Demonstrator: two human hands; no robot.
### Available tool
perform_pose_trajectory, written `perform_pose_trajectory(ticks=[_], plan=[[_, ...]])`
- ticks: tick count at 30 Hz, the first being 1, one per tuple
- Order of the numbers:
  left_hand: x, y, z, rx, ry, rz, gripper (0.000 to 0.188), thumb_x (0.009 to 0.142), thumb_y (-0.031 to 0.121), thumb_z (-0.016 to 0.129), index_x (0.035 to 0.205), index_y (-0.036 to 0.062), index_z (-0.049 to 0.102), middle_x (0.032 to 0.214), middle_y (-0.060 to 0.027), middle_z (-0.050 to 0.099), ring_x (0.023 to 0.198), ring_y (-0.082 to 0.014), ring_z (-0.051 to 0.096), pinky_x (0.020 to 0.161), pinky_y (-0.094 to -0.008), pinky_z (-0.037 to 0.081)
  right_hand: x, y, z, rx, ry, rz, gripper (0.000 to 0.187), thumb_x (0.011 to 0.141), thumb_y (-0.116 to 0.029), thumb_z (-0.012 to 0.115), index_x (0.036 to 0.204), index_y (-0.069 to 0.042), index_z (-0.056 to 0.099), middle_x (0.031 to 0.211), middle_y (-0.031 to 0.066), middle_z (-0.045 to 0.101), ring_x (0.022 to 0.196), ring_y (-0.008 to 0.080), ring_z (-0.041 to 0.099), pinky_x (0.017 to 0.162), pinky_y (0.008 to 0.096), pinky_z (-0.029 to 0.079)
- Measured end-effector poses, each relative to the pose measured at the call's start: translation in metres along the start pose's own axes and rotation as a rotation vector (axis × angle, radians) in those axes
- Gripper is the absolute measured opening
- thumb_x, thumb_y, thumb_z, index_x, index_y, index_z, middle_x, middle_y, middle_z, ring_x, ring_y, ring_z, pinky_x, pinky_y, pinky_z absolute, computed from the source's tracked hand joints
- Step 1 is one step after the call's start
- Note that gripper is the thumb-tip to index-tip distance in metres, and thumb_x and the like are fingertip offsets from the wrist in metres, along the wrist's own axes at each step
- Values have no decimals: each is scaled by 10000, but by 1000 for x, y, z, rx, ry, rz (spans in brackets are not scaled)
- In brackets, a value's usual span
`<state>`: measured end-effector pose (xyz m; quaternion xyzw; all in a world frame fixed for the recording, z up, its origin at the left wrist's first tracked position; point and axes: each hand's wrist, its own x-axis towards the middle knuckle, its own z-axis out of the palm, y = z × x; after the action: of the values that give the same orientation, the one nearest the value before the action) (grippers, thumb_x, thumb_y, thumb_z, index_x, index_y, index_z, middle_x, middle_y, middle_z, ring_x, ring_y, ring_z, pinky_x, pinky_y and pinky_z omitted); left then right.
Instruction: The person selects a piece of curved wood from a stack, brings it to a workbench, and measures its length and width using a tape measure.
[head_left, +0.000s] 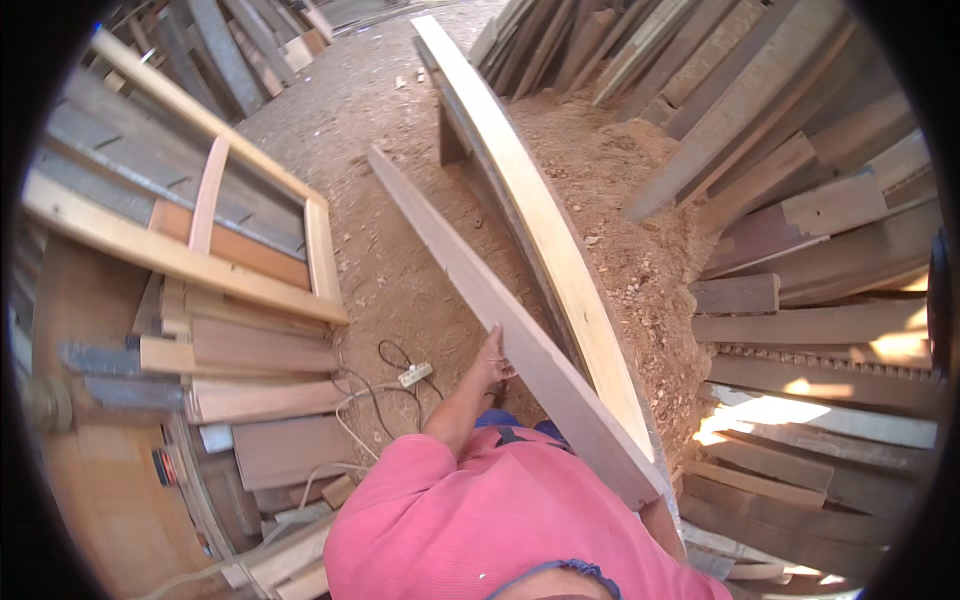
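Note:
A long brown wooden plank (470, 275) slants across in front of me, from the middle of the sawdust-covered floor to my right side. My left hand (493, 358) grips its lower edge around mid-length, thumb up along the near face. At the plank's near end, my right hand (657, 512) supports it from beneath; the fingers are mostly hidden behind the wood. Just to the right lies a long pale board (545, 215) on a narrow workbench (453, 140), running nearly alongside the plank.
Stacked planks and boards (800, 300) lean and lie along the right. On the left, a pale wooden frame (215, 195) lies over timber, with short boards (265, 345) piled nearer. A white power strip (413, 375) and loose cables (375, 405) lie on the shavings-strewn floor (350, 240) beside my left arm.

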<state>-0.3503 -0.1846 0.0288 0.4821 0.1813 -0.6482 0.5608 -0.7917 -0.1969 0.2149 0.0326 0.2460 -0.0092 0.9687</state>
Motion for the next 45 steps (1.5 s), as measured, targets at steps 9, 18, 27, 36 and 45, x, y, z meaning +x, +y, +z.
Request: perform_pose_trajectory(ticks=[9, 18, 27, 36, 45], plan=[[15, 47, 11, -235, -7, 269, 1085, 773, 905, 297, 1515, 115, 304, 1525, -180, 339, 1358, -409, 349, 1081, -610, 305, 10, -11, 81, -1246, 766, 96, 627, 955, -492, 514, 1315, 22, 529, 1054, 128, 623, 913, 232, 620, 788, 355, 509], [2, 19, 19, -344, -32, 104, 999, 843, 843, 302, 1504, 94, 328, 1511, -181, 382, 1378, -383, 353, 1135, -533, 287, 106, -112, 137, -1960, 835, 125, 595, 938, -512, 547, 1233, 0, 607, 1190, 195, 654, 1072, 322, 636, 955, 398, 484], [1, 28, 22, -242, -71, -86, 742, 951, 573, 514, 1428, 13, 409, 1374, -181, 549, 1254, -362, 536, 1075, -552, 401, 177, -85, 134, -1600, 879, 300, 731, 848, -540, 630, 1214, 92, 596, 1231, 286, 616, 1149, 368, 604, 962, 421, 462], [100, 187, -21, -309, -97, 185, 824, 935, 596, 518, 1470, -5, 344, 1447, -219, 465, 1317, -386, 464, 1120, -540, 339, 169, -107, 216, -1910, 939, 235, 713, 846, -564, 633, 1162, 74, 594, 1147, 297, 636, 1075, 402, 625, 931, 455, 469], [56, 103, 30, -1, 262, 215, 888, 912, 641, 544, 1425, -63, 374, 1373, -244, 511, 1209, -338, 559, 1015, -454, 468, 161, -113, 211, -1752, 1053, 122, 714, 847, -568, 628, 1179, 64, 591, 1096, 296, 659, 1046, 387, 649, 899, 448, 491]])
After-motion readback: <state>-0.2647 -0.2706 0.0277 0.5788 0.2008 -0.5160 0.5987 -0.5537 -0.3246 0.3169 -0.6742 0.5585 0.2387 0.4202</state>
